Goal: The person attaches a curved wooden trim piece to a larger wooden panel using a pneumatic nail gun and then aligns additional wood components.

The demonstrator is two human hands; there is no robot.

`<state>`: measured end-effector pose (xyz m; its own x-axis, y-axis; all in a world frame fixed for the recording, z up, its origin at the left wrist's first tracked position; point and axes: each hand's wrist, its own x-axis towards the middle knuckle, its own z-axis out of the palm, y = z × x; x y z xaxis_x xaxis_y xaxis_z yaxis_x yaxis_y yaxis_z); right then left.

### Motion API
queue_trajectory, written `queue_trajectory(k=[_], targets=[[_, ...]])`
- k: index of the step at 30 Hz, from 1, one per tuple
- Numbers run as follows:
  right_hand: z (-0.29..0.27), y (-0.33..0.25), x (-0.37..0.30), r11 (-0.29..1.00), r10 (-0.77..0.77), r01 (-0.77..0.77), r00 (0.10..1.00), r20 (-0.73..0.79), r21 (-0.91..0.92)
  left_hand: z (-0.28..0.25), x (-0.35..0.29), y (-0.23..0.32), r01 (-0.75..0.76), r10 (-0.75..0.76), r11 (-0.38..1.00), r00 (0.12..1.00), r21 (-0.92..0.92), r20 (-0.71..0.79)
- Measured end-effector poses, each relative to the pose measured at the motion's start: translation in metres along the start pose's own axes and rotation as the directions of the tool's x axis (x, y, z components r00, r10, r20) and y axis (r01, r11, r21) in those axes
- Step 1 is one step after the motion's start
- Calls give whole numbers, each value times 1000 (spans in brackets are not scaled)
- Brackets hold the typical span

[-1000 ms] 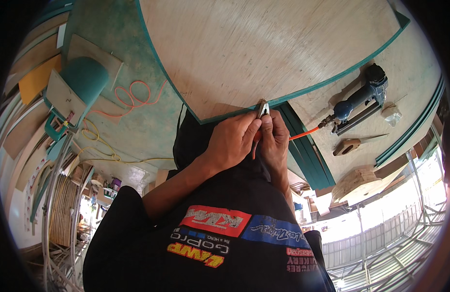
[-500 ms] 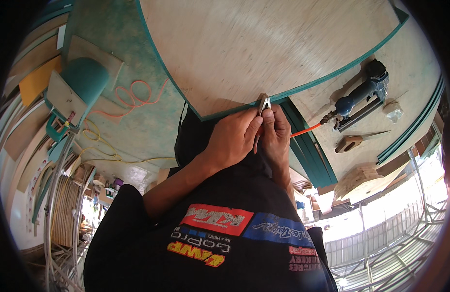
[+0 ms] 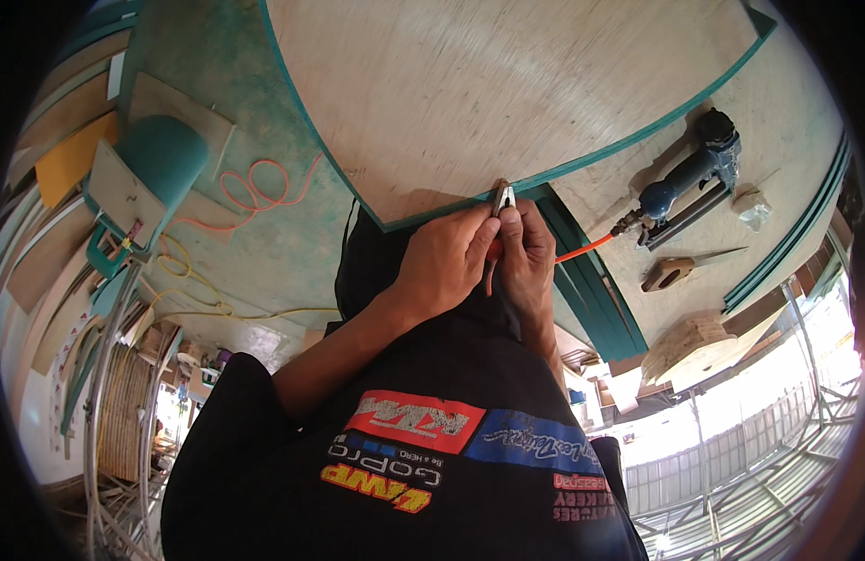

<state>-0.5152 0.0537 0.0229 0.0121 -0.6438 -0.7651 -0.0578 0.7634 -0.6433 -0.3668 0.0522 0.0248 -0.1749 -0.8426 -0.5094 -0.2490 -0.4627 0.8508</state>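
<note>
Both my hands are closed together around a pair of pliers [image 3: 504,197] with orange-red handles, mostly hidden by the fingers. My left hand [image 3: 442,257] wraps the left side, its thumb pressed near the jaws. On the other side, my right hand [image 3: 527,251] grips with its thumb pointing up along the tool. The metal jaws point away from me and meet the near edge of a large pale plywood panel [image 3: 507,93]. A narrow green strip [image 3: 629,148] runs along that panel's curved edge. What the jaw tips pinch, if anything, is too small to tell.
To the right lie a nail gun [image 3: 686,182] on an orange hose [image 3: 585,249], a handsaw [image 3: 671,273] and a clear plastic bag [image 3: 753,211]. Green strips [image 3: 600,297] are stacked beside my right hand. At left are a green chair [image 3: 169,154] and a yellow hose [image 3: 264,314].
The view has shifted slightly. My hands and the pliers stay at the same place on the panel's edge, with barely any motion.
</note>
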Motion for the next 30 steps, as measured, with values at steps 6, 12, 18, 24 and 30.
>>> queue_trajectory(k=[6, 12, 18, 24, 30], targets=[[4, 1, -1, 995, -45, 41, 998, -43, -96, -5, 1, 3, 51, -50, 998, 998, -29, 48], [12, -15, -5, 981, -6, -12, 995, -97, -192, -3, 0, -1, 60, -58, 992, 998, -107, 26], [16, -40, -7, 873, -23, -58, 987, -159, -484, -2, 3, 1, 145, -129, 962, 988, -232, 81], [15, -63, -7, 697, 0, -127, 984, -177, -706, 8, 3, -5, 306, -227, 805, 950, -508, 212], [8, -91, 0, 439, -30, -42, 998, -61, -897, 15, 6, 2, 446, -247, 487, 895, -750, 372]])
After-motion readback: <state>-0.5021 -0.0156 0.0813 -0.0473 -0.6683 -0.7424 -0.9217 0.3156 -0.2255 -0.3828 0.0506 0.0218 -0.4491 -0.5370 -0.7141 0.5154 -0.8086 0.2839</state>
